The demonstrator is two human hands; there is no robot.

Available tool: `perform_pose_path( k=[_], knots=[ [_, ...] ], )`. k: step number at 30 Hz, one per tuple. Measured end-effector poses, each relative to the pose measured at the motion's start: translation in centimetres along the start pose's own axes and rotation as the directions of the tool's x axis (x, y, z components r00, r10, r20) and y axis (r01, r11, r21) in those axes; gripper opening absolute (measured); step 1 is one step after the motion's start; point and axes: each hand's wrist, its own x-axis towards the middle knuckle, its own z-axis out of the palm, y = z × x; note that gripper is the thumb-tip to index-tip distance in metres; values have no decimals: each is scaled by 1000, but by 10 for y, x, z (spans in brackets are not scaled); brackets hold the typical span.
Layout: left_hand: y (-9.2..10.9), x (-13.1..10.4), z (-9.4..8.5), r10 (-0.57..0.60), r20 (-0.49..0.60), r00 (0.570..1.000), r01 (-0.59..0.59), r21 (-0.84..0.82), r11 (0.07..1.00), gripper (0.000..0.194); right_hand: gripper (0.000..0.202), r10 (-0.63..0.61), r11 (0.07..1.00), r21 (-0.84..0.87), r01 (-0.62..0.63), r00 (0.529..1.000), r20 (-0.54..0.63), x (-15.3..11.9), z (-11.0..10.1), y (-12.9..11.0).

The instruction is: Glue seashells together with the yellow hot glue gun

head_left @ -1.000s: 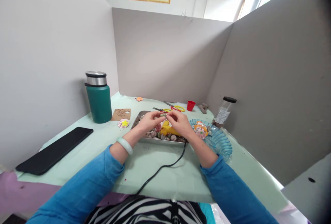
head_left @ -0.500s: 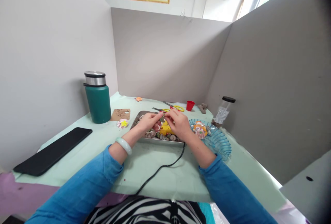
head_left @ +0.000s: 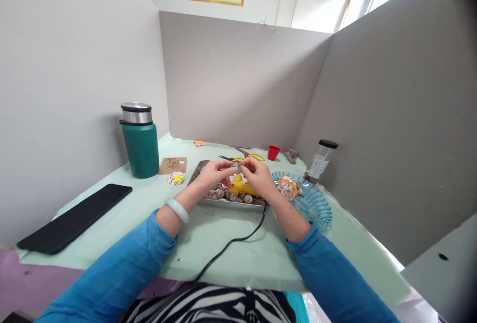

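Note:
Over the tray, my left hand point(head_left: 216, 172) and my right hand point(head_left: 257, 173) pinch a small greenish, shell-like piece point(head_left: 236, 168) between their fingertips. Its exact shape is too small to make out. Below them is the metal tray point(head_left: 223, 203), filled with several small shells point(head_left: 248, 198) in grey, brown and pinkish tones. A yellow glue gun point(head_left: 242, 187) lies on these shells, partly covered by my right hand. From the tray's near right corner a black cord point(head_left: 231, 241) runs toward my lap.
A blue glass plate point(head_left: 316, 206) with shell flowers stands right, beside a clear jar point(head_left: 319, 164). Behind are yellow-handled scissors point(head_left: 257, 156) and a red cup point(head_left: 273, 152). Left are a green bottle point(head_left: 140, 149), a cork-coloured board point(head_left: 173, 165), a yellow-centred flower point(head_left: 176, 179) and a black slab point(head_left: 76, 217).
My fingers have shifted slightly on the small piece, so its green face shows more. My right fingers have straightened a little, and more of the glue gun is visible.

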Motion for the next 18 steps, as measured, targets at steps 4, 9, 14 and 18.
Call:
perform_pose_path(
  k=[4,9,14,18],
  knots=[
    [1,0,0,-12,-16,1000,11,-43,999,45,13,54,995,81,-55,998,15,1,1,2],
    [1,1,-1,31,-71,997,-31,1,1000,45,14,61,987,146,-62,998,12,3,-1,2],
    [-8,5,-2,140,-152,978,-105,213,971,42,18,-1,999,54,3,999,-40,0,-2,-1],
    [-11,3,2,373,-180,910,-231,527,818,32,22,-41,996,-83,41,999,2,-5,1,-4]
  ],
)
